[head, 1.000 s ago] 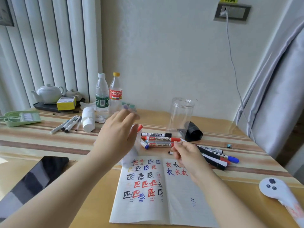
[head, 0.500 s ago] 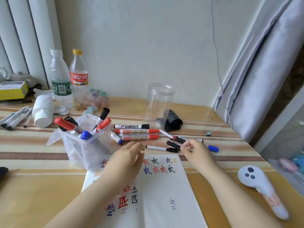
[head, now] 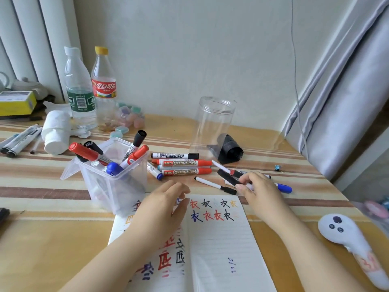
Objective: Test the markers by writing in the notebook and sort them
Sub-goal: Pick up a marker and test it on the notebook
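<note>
Striped table [head: 42, 186] | notebook [head: 221, 239] under left hand [head: 162, 207] | right hand [head: 259, 190] grips marker [head: 228, 177]

Left hand [head: 162, 209] covers upper part of notebook's [head: 221, 245] left page, so characters under it can't be read; near edge of notebook is cut off by frame bottom. Right hand [head: 260, 191] hides middle of the loose pens on the right, incl. barrel of blue-capped pen [head: 284, 188], and which pen its fingers hold can't be told. Far left, yellow box [head: 16, 102] and gray markers [head: 19, 142] are cropped by frame edge; pink blur [head: 376, 209] at right edge is unidentifiable.
</note>
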Demonstrator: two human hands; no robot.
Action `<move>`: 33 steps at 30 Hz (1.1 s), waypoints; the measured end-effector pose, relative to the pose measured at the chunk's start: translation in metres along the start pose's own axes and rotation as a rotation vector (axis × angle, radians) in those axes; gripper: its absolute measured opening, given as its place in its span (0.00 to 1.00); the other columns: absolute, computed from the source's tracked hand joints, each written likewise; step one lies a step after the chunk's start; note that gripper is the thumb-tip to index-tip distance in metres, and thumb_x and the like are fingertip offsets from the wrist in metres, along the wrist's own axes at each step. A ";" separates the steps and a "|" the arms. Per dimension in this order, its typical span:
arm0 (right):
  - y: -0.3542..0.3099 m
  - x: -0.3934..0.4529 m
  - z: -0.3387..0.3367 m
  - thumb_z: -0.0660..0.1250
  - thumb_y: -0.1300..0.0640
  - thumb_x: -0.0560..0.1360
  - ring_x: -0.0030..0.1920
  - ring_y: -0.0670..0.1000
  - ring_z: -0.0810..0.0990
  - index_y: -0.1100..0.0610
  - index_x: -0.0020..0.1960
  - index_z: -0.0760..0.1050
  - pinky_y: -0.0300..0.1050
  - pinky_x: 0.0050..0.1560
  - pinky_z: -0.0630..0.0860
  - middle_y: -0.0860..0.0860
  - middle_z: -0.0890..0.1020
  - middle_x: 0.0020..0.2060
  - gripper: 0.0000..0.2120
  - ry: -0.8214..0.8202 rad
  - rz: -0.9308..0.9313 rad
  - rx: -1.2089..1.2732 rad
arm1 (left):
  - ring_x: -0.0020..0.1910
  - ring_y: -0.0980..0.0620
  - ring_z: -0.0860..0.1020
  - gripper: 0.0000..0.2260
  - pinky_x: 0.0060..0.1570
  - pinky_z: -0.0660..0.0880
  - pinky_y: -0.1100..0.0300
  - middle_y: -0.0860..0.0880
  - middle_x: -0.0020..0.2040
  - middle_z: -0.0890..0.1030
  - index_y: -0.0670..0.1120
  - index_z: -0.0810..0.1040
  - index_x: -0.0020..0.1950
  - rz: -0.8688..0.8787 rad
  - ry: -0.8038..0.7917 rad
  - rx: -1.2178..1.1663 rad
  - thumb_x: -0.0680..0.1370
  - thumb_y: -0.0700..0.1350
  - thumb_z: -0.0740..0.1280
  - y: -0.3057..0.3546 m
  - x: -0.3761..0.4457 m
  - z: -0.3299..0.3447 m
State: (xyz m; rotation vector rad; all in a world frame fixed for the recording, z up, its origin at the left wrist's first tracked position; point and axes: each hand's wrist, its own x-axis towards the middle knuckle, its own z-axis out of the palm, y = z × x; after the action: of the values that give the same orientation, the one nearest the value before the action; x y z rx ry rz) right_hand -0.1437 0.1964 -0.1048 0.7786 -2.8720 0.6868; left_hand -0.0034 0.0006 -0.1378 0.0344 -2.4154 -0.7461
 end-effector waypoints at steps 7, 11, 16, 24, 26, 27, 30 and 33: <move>-0.056 -0.036 -0.012 0.60 0.53 0.79 0.45 0.40 0.81 0.47 0.57 0.73 0.42 0.51 0.74 0.44 0.84 0.39 0.08 -0.099 0.059 0.814 | 0.44 0.62 0.76 0.09 0.44 0.73 0.68 0.60 0.45 0.77 0.52 0.76 0.51 -0.120 -0.305 -0.133 0.77 0.55 0.61 0.031 0.018 -0.016; -0.075 -0.047 -0.007 0.60 0.62 0.79 0.41 0.46 0.82 0.57 0.55 0.75 0.41 0.46 0.78 0.50 0.83 0.37 0.08 -0.107 0.114 1.187 | 0.43 0.60 0.78 0.12 0.49 0.76 0.60 0.57 0.43 0.80 0.51 0.75 0.51 -0.228 -0.450 -0.309 0.77 0.57 0.58 0.045 0.013 -0.025; -0.084 -0.060 -0.010 0.61 0.63 0.78 0.42 0.48 0.84 0.60 0.49 0.75 0.41 0.46 0.80 0.52 0.86 0.40 0.04 -0.135 0.191 1.216 | 0.35 0.52 0.77 0.08 0.42 0.75 0.55 0.54 0.34 0.74 0.51 0.71 0.42 -0.237 -0.405 -0.195 0.79 0.48 0.58 0.047 0.000 -0.032; -0.076 -0.084 -0.004 0.74 0.45 0.63 0.47 0.47 0.74 0.50 0.49 0.76 0.42 0.52 0.65 0.42 0.79 0.43 0.18 0.281 -0.574 -0.265 | 0.36 0.57 0.72 0.08 0.32 0.64 0.67 0.55 0.38 0.75 0.49 0.70 0.56 -0.114 -0.480 0.084 0.81 0.49 0.54 0.047 -0.015 -0.037; -0.078 -0.084 0.008 0.78 0.46 0.59 0.46 0.50 0.79 0.53 0.55 0.77 0.42 0.53 0.70 0.45 0.82 0.45 0.28 0.230 -0.704 -0.391 | 0.42 0.52 0.75 0.10 0.39 0.67 0.64 0.49 0.49 0.79 0.46 0.69 0.57 -0.075 -0.539 0.057 0.81 0.48 0.54 0.053 -0.018 -0.036; -0.079 -0.085 0.012 0.78 0.47 0.61 0.44 0.49 0.81 0.55 0.59 0.74 0.42 0.47 0.74 0.46 0.82 0.43 0.30 0.170 -0.713 -0.412 | 0.40 0.54 0.75 0.10 0.38 0.69 0.66 0.48 0.51 0.79 0.45 0.69 0.57 -0.080 -0.573 0.037 0.81 0.47 0.53 0.055 -0.020 -0.036; -0.073 -0.090 0.022 0.76 0.48 0.62 0.30 0.45 0.80 0.57 0.61 0.67 0.38 0.24 0.70 0.44 0.80 0.32 0.33 0.160 -0.759 -0.503 | 0.30 0.60 0.72 0.11 0.40 0.72 0.66 0.49 0.53 0.79 0.45 0.69 0.56 -0.130 -0.681 0.009 0.81 0.49 0.52 0.057 -0.025 -0.042; -0.068 -0.096 0.023 0.61 0.46 0.70 0.21 0.45 0.75 0.56 0.61 0.72 0.35 0.18 0.62 0.43 0.77 0.24 0.23 0.165 -0.766 -0.511 | 0.29 0.56 0.75 0.11 0.44 0.74 0.59 0.49 0.51 0.80 0.48 0.71 0.53 -0.170 -0.757 -0.040 0.81 0.50 0.51 0.057 -0.030 -0.047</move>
State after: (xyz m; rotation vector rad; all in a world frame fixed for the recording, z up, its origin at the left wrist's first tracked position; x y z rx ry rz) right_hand -0.0260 0.1780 -0.1175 1.4775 -2.1581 -0.0723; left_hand 0.0562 0.0306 -0.0934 -0.0736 -3.1389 -1.0200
